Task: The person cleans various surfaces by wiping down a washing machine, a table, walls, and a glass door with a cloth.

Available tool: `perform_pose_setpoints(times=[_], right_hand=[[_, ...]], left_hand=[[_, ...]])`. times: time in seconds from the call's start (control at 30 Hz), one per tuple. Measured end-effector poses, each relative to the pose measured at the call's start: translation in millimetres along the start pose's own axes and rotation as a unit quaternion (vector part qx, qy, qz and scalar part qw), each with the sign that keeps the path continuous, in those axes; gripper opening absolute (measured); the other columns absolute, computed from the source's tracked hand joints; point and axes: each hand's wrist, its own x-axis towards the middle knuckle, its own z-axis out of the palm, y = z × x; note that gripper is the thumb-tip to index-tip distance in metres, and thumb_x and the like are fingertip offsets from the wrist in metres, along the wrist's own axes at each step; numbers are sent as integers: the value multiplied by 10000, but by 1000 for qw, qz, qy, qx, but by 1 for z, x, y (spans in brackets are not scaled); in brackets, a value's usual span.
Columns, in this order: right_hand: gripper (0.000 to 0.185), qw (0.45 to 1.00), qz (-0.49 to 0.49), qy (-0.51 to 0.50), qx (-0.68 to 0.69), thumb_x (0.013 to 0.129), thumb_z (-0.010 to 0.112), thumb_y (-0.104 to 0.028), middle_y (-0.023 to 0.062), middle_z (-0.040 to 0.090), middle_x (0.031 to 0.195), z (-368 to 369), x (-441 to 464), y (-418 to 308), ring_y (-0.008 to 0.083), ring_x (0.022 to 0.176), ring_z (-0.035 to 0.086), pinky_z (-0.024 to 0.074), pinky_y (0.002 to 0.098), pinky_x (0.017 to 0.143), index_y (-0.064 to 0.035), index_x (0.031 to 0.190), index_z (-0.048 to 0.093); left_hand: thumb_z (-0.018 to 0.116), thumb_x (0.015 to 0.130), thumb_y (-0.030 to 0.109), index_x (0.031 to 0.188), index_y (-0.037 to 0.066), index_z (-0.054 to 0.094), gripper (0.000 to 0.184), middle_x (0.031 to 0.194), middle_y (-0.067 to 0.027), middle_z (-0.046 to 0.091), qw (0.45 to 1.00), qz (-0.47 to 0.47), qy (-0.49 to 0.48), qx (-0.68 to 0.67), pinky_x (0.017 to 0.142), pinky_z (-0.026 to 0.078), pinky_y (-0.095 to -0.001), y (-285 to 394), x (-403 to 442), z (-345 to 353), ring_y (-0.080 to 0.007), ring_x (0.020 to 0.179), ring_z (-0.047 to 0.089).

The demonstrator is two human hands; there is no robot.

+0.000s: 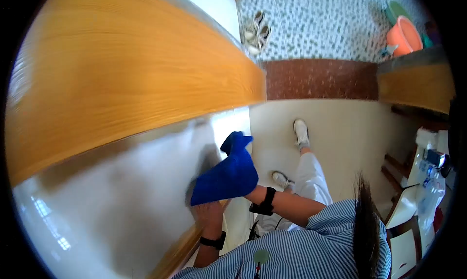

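A deep blue cloth (pixel 228 174) hangs in loose folds in front of the white surface (pixel 121 201), its lower left corner pointing down. My right hand (pixel 252 192) reaches into the cloth from the right; the fabric hides its fingers and most of the hand. Just under the cloth's lower edge is my left hand (pixel 209 213), beside a wooden edge strip (pixel 182 245). The cloth covers its fingertips, so their grip does not show. Each wrist wears a black band.
A broad wooden panel (pixel 136 60) fills the upper left. Past a brown threshold (pixel 321 79), shoes (pixel 258 33) and an orange basin (pixel 404 36) stand on speckled tiles. At right is a table (pixel 421 186) with items on it, beside a chair (pixel 406 245).
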Motion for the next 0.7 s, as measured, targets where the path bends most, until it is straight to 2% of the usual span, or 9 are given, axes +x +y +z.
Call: perform_pose_setpoints(times=[0.03,0.13,0.17,0.27,0.37,0.4,0.5,0.6,0.7], right_hand=[[416,999,-39,2,-8,952,460,-140,247,365,1245,-14,17,-22,388,1174,357,313,447,1015,107,1262,332],[395,985,-169,8,-25,949,478,-159,222,380,1202,-47,71,-99,366,1136,370,325,437,988,89,1230,354],[389,977,-212,8,-26,948,485,-166,214,385,1187,-54,91,-128,358,1123,374,329,433,979,82,1220,361],[369,940,-339,14,-20,944,503,-185,190,400,1144,-66,148,-227,336,1084,387,342,423,952,64,1189,382],[351,909,-418,-3,-4,941,521,-204,165,415,1101,-62,172,-307,313,1045,400,354,413,925,46,1158,403],[345,905,-425,-9,1,940,527,-210,157,420,1086,-61,172,-319,306,1032,405,358,409,916,40,1147,411],[329,910,-415,-24,-8,937,545,-230,132,435,1043,-58,160,-305,284,993,418,370,399,890,21,1116,432],[314,917,-398,-18,-19,933,563,-249,108,450,999,-66,159,-278,261,954,431,383,388,863,3,1085,453],[301,917,-397,-27,-26,930,581,-268,83,465,956,-71,161,-270,239,915,444,395,378,836,-15,1054,474]], left_hand=[[637,897,192,1292,-26,562,457,1338,-191,554,998,4,68,17,1073,273,-531,5,9,-30,-340,1256,474],[643,884,208,1263,-49,571,463,1329,-214,552,965,-25,259,-28,1070,284,-538,15,24,-85,-395,1256,463],[627,891,209,1233,-63,583,439,1326,-226,549,954,-44,295,-9,1048,293,-567,15,38,-99,-441,1257,444],[619,901,235,1275,-30,568,461,1351,-216,534,882,-40,453,-125,1058,297,-554,13,93,-159,-424,1292,426],[606,907,258,1328,21,531,488,1385,-201,508,838,104,337,-416,1111,278,-517,1,124,-257,-395,1327,411],[608,901,250,1328,24,529,490,1390,-200,503,826,123,320,-447,1115,277,-514,6,131,-266,-394,1328,409],[615,883,226,1330,32,522,496,1403,-198,488,831,137,319,-434,1126,275,-505,21,153,-245,-392,1331,403],[622,865,202,1332,41,515,506,1416,-195,472,851,110,338,-387,1137,273,-496,21,153,-205,-389,1334,397],[630,846,178,1334,49,509,518,1430,-192,456,874,61,355,-327,1148,271,-487,14,124,-195,-386,1336,391]])
